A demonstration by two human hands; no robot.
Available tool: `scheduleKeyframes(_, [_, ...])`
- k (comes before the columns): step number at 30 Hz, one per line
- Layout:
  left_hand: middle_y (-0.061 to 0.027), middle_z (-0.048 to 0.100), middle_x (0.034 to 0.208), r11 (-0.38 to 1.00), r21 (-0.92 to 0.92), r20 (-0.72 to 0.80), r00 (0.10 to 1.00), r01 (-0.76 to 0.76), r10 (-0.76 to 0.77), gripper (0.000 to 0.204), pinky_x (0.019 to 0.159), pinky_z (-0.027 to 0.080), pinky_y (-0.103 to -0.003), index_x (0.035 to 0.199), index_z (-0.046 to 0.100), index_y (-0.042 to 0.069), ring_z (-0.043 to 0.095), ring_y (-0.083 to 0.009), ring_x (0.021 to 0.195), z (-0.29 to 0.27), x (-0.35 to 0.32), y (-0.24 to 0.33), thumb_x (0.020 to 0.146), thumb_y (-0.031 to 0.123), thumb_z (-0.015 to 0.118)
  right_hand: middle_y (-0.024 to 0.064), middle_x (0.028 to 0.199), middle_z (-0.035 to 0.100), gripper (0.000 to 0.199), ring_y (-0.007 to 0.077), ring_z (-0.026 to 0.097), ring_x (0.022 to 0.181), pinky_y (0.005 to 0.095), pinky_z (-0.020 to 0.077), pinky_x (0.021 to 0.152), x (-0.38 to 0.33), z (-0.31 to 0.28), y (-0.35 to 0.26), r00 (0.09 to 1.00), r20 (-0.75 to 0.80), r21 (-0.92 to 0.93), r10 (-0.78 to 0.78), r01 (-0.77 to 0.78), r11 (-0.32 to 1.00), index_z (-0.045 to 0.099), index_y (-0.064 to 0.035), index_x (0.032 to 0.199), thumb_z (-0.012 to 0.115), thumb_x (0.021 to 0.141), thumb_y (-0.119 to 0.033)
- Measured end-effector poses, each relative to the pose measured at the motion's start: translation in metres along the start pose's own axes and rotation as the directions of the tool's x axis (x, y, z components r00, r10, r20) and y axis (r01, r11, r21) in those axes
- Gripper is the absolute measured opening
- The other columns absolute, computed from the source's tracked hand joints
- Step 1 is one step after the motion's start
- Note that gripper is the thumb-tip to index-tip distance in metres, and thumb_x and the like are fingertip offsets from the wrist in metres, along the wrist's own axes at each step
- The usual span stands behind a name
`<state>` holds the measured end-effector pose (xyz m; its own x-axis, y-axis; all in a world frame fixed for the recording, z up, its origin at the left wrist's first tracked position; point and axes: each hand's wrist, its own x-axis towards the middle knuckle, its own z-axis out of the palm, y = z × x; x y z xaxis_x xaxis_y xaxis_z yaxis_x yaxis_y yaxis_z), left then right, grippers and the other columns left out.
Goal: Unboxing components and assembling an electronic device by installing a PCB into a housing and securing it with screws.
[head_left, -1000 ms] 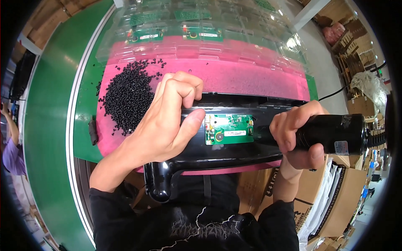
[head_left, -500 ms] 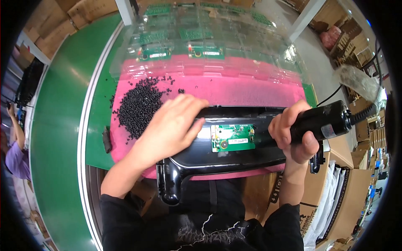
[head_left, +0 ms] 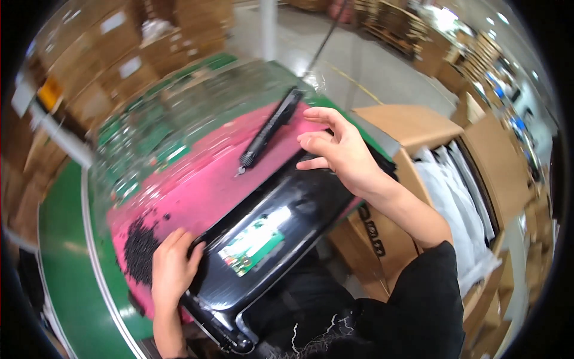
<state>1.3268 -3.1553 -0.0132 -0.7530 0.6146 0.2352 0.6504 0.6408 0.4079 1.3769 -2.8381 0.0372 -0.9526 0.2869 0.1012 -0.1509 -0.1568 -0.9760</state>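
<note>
A black plastic housing (head_left: 299, 206) lies slantwise on a pink mat (head_left: 206, 179), with a green circuit board (head_left: 253, 246) inside it. My left hand (head_left: 173, 263) grips the housing's left end, thumb over the edge and fingers on the outer side. Above the housing's right end, my right hand (head_left: 344, 149) is open, its fingers apart and slightly curled, holding nothing. Just left of those fingers is a black electric screwdriver (head_left: 272, 128), tilted, bit downward, with a cord running up from its top. Whether its bit touches the mat I cannot tell.
A heap of small black screws (head_left: 140, 248) lies beside my left hand. Clear plastic trays (head_left: 149, 134) with green boards are along the mat's far side. An open carton (head_left: 412, 173) of white-wrapped items stands at the right, and stacked cartons (head_left: 113, 57) at the far left.
My right hand has let go of the screwdriver, which now stands apart from it, farther left. The whole view has turned, so the housing appears slanted. My left hand stays at the housing's left end.
</note>
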Motion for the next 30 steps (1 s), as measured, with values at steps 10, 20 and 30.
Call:
scheduleKeyframes(10, [-0.0203, 0.056, 0.071, 0.999, 0.049, 0.016, 1.0, 0.02, -0.021, 0.009, 0.063, 0.042, -0.041, 0.081, 0.059, -0.005, 0.055, -0.0391, 0.071, 0.002, 0.007, 0.017, 0.076, 0.002, 0.062, 0.0213, 0.124, 0.047, 0.049, 0.0351, 0.045, 0.117, 0.0442, 0.0364, 0.099, -0.152, -0.289, 0.043, 0.838, -0.302, -0.918, -0.454, -0.384, -0.098, 0.045, -0.001, 0.121, 0.062, 0.081, -0.024])
scheduleKeyframes(20, [-0.0153, 0.066, 0.092, 1.0, 0.006, -0.489, 0.873, -0.006, 0.008, 0.025, 0.076, 0.049, -0.036, 0.101, 0.064, -0.004, 0.062, -0.0273, 0.082, -0.033, -0.06, 0.043, 0.079, 0.006, 0.066, 0.0245, 0.129, 0.047, 0.057, 0.0385, 0.045, 0.119, 0.0408, 0.0343, 0.102, -0.17, -0.308, 0.072, 0.921, -0.387, -0.874, 0.04, -0.381, 0.303, 0.046, -0.0005, 0.125, 0.061, 0.079, -0.031])
scheduleKeyframes(30, [-0.019, 0.06, 0.099, 0.87, -0.485, -0.818, 0.397, -0.089, -0.415, 0.035, 0.082, 0.044, -0.041, 0.097, 0.065, -0.004, 0.056, -0.0271, 0.089, -0.046, -0.175, -0.043, 0.065, 0.011, 0.069, 0.0271, 0.098, 0.061, 0.039, 0.0425, 0.057, 0.097, 0.0455, 0.045, 0.08, -0.155, -0.297, 0.056, 0.907, -0.378, -0.859, 0.186, -0.418, 0.295, 0.051, -0.0004, 0.106, 0.059, 0.077, -0.024])
